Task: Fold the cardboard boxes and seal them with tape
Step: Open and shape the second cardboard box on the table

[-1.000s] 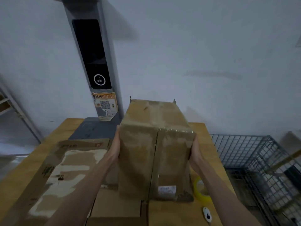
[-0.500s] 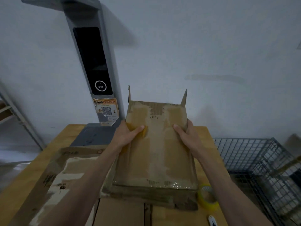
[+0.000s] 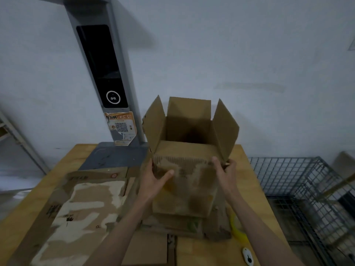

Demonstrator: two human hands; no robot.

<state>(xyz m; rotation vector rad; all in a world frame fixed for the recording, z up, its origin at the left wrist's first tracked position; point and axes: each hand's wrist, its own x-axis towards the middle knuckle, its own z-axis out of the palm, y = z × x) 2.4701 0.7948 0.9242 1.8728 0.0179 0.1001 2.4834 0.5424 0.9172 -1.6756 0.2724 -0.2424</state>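
Observation:
A worn brown cardboard box [image 3: 184,192] stands upright on the wooden table [image 3: 247,166] with its open top facing me. Its left, back and right flaps stand up; the near flap folds down over the front wall. My left hand [image 3: 155,179] grips the box's front left corner, thumb across the front. My right hand [image 3: 224,171] grips the front right corner at the base of the right flap. A yellowish tape roll [image 3: 237,229] lies right of the box, partly hidden behind it and my right forearm.
A large flattened cardboard sheet [image 3: 76,214] covers the table's left half, more flat cardboard [image 3: 148,250] lies under the box. A small white object [image 3: 247,261] sits near the front edge. A grey kiosk stand [image 3: 103,73] rises behind; a wire cage [image 3: 307,198] stands right.
The box has been turned over from its taped bottom facing me to standing upright with the top open. Both hands shifted to its front corners.

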